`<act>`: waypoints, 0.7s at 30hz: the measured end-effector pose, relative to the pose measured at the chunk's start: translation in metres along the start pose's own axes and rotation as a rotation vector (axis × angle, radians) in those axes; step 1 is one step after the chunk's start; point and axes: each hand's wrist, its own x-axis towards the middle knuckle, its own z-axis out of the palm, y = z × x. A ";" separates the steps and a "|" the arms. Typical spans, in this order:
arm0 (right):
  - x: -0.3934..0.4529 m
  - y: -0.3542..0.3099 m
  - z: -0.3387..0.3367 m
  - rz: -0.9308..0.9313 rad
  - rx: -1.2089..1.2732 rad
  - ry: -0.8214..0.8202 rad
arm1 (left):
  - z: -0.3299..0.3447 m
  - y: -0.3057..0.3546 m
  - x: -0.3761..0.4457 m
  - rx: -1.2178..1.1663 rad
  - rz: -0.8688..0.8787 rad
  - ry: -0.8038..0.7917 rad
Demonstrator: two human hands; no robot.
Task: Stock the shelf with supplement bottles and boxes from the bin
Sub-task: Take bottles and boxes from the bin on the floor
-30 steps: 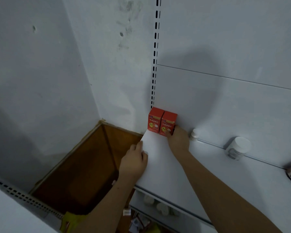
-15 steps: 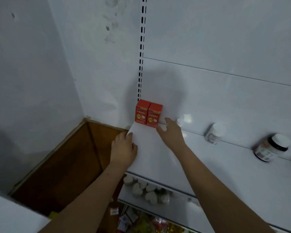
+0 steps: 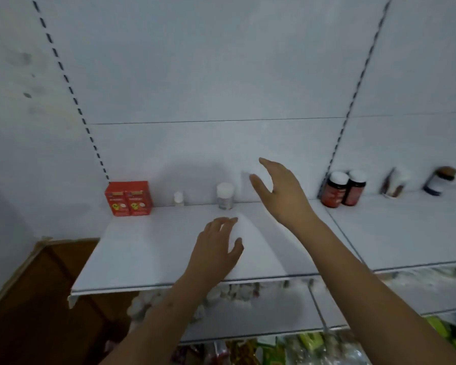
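Note:
Two red boxes (image 3: 128, 198) stand side by side at the back left of the white shelf (image 3: 153, 248). A tiny white bottle (image 3: 178, 199) and a white-capped bottle (image 3: 225, 196) stand further right along the back panel. My right hand (image 3: 281, 192) hovers open above the shelf, to the right of the white-capped bottle, holding nothing. My left hand (image 3: 216, 248) hangs open over the middle of the shelf, fingers spread, also empty. Two dark bottles with red labels (image 3: 343, 189) stand on the adjoining shelf section to the right.
More blurred bottles (image 3: 437, 181) line the far right of the shelf. A lower shelf (image 3: 248, 316) holds white items, and colourful packets (image 3: 313, 346) lie below it. A brown panel (image 3: 32, 299) fills the lower left beside the grey wall.
Both hands left the red boxes and shelf corner and moved right and up. My view swung right, bringing the dark bottles into sight.

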 end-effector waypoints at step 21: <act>-0.337 0.298 -0.417 0.706 -0.429 0.394 | 0.271 0.430 -0.035 -0.290 0.663 -0.528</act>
